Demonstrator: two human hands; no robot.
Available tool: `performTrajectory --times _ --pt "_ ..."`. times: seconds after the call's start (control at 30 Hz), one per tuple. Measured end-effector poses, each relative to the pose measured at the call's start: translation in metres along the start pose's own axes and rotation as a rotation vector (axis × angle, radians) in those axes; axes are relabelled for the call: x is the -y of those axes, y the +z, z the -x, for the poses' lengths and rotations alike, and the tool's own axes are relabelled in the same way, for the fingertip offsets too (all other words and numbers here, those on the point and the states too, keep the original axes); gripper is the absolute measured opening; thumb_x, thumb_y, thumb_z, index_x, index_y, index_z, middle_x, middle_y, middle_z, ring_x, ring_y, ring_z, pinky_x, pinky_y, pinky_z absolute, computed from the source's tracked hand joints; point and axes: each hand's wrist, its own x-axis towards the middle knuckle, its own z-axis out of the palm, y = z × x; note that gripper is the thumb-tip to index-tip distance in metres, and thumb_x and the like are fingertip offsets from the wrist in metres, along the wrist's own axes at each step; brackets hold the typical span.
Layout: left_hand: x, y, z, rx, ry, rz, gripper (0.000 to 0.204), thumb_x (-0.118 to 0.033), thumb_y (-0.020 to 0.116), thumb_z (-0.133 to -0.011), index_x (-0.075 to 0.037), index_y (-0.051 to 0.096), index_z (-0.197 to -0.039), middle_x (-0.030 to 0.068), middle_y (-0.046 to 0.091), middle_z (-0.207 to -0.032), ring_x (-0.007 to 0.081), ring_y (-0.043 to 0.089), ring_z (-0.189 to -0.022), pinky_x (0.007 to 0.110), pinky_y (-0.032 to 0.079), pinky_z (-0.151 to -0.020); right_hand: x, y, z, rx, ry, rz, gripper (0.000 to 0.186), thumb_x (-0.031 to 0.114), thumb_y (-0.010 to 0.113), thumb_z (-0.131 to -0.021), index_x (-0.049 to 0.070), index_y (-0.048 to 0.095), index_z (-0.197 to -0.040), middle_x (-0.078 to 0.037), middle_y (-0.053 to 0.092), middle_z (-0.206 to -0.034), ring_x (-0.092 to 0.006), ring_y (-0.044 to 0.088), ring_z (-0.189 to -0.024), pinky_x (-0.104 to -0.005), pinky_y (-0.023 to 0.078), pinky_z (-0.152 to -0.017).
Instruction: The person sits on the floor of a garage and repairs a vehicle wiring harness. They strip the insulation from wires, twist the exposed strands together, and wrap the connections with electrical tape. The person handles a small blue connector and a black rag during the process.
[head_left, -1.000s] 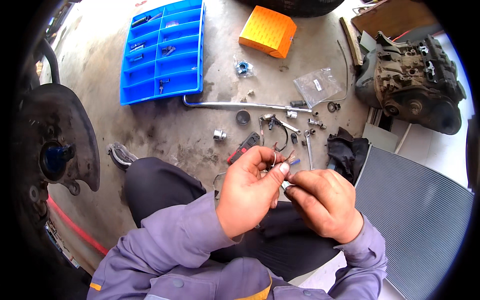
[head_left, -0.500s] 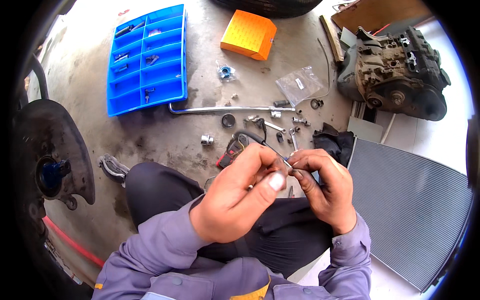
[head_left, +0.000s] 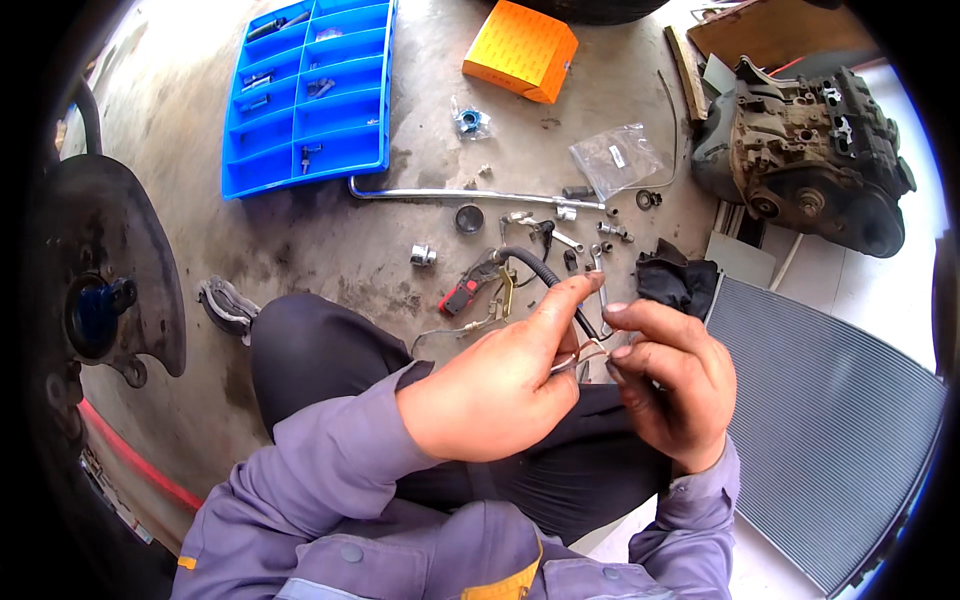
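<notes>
My left hand point(head_left: 505, 385) grips thin bare-ended wires point(head_left: 585, 355) at the end of a black corrugated cable sleeve point(head_left: 545, 268), its index finger raised along the sleeve. My right hand point(head_left: 670, 370) is curled at the wire ends, fingertips pinched around them. Beyond my hands lie a black-and-red tool point(head_left: 458, 298), a brass-coloured bracket point(head_left: 508, 295) with a thin cable, wrenches point(head_left: 600, 265), a socket point(head_left: 423, 255), a round black cap point(head_left: 469, 219) and other small metal parts.
Blue parts tray point(head_left: 305, 180), orange box point(head_left: 515, 55), plastic bag point(head_left: 610, 165) and long bar point(head_left: 440, 192) lie ahead. A dirty engine point(head_left: 800, 170), black cloth point(head_left: 675, 275) and radiator point(head_left: 820, 420) are at right; a brake shield point(head_left: 140, 260) and red hose point(head_left: 140, 450) at left.
The corrugated sleeve now runs clearly between my hands to the separated wires. My left index finger has lifted and stretched forward, and my right fingers have shifted slightly rightward and down.
</notes>
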Motion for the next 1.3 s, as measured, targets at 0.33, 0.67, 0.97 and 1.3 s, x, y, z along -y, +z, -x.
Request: performTrajectory --times 0.33,0.67,0.97,1.3 --pt "-0.004 -0.003 0.0 0.158 -0.062 -0.08 0.081 0.002 0.049 -0.085 0.003 0.013 -0.157 0.022 0.059 -0.116 0.0301 0.06 -0.107 0.036 0.048 -0.092 -0.004 -0.004 -0.002 0.063 -0.066 -0.1 0.03 0.005 0.078 -0.07 0.002 0.068 -0.098 -0.014 0.072 -0.1 -0.0197 0.067 -0.067 -0.0297 0.049 -0.053" --pt "-0.008 -0.01 -0.003 0.208 -0.167 -0.205 0.076 -0.006 0.055 -0.087 0.003 0.021 -0.154 0.0231 0.065 -0.114 0.0351 0.069 -0.097 0.04 0.052 -0.084 -0.001 0.002 0.006 0.135 -0.125 -0.065 0.031 0.007 0.074 -0.07 0.004 0.068 -0.099 -0.012 0.071 -0.097 -0.0198 0.066 -0.065 -0.0296 0.047 -0.051" --pt "-0.012 -0.001 0.014 -0.223 0.168 -0.178 0.018 -0.004 0.066 -0.093 0.003 0.06 -0.108 0.0083 0.066 -0.088 0.0107 0.065 -0.08 0.026 0.052 -0.069 -0.001 0.003 0.017 0.003 0.224 -0.326 0.03 -0.002 0.076 -0.08 0.005 0.06 -0.105 -0.011 0.07 -0.091 -0.024 0.069 -0.071 -0.0318 0.055 -0.059" --pt "0.011 -0.003 0.004 -0.007 -0.305 0.965 0.023 -0.016 0.062 -0.1 0.003 0.06 -0.114 0.0128 0.069 -0.087 0.0187 0.067 -0.072 0.031 0.055 -0.068 -0.011 0.009 0.005 0.096 0.088 -0.197 0.034 -0.004 0.077 -0.072 0.006 0.063 -0.101 -0.011 0.069 -0.095 -0.0271 0.068 -0.076 -0.0338 0.055 -0.062"
